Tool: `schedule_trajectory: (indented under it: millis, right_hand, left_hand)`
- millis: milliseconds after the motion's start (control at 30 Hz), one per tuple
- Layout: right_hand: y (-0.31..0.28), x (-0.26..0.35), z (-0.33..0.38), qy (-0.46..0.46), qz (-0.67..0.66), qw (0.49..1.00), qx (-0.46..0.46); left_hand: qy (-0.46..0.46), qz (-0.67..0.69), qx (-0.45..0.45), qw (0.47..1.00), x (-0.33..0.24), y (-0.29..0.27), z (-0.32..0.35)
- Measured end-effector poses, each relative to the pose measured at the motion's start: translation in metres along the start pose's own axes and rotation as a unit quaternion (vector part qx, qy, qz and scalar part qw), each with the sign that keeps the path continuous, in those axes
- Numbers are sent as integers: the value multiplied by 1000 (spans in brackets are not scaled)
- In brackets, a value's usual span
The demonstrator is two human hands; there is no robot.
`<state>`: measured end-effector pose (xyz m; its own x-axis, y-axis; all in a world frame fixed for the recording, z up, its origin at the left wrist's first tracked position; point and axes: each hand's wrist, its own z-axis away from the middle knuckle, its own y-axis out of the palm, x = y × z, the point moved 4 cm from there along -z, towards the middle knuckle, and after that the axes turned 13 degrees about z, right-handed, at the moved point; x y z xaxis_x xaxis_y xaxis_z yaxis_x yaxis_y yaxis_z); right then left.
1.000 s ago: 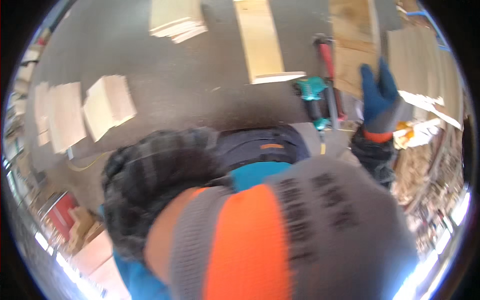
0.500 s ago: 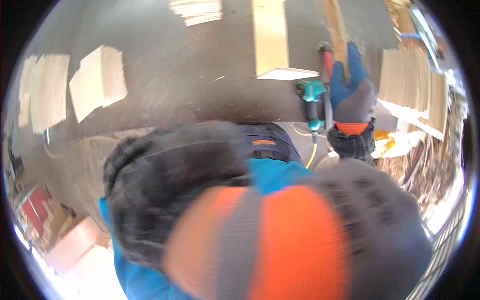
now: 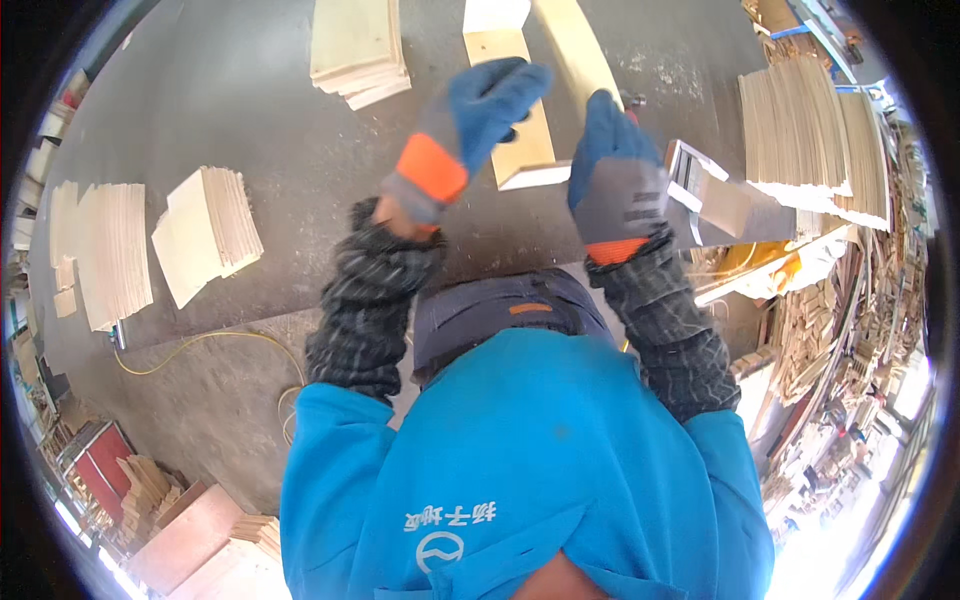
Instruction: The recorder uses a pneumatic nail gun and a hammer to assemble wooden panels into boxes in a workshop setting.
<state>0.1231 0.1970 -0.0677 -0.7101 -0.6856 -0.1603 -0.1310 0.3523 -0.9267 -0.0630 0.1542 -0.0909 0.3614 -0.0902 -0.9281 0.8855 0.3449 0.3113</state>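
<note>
My left hand (image 3: 482,112), in a blue-and-grey glove with an orange cuff, hovers over a long pale wooden board (image 3: 525,110). Its fingers are apart and loosely bent, with nothing visible in them. A short upright end piece (image 3: 535,177) stands at the board's near end, another at its far end. My right hand (image 3: 618,175), gloved alike, is closed round the near end of a pale wooden strip (image 3: 578,50) that runs away beside the board. A small dark-and-red object (image 3: 634,102) shows just past the right fingers, mostly hidden.
Stacks of thin boards stand at the left (image 3: 115,255), the nearer left (image 3: 215,230), the far middle (image 3: 360,50) and the right (image 3: 795,130) of the dark table (image 3: 260,110). A pale-edged frame (image 3: 700,180) lies right of my right hand. A yellow hose (image 3: 200,340) trails below the table edge.
My left hand has swung from close in front of the camera out over the board. The right hand has shifted left with the strip. The teal power tool beside it no longer shows.
</note>
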Motion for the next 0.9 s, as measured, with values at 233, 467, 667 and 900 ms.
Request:
schedule_trajectory:
  millis: [233, 467, 667, 900]
  right_hand:
    - [38, 32, -14, -22, 90, 996, 7]
    - [-2, -8, 6, 15, -94, 995, -2]
    - [34, -55, 38, 78, -255, 957, 117]
    - [76, -76, 55, 72, -258, 949, 167]
  left_hand:
    - [-27, 191, -7, 981, 60, 8, -61]
    - [-47, 149, -28, 987, 66, -9, -67]
    - [-37, 199, -15, 979, 90, -16, -78]
    - [-24, 141, -57, 988, 87, -21, -69]
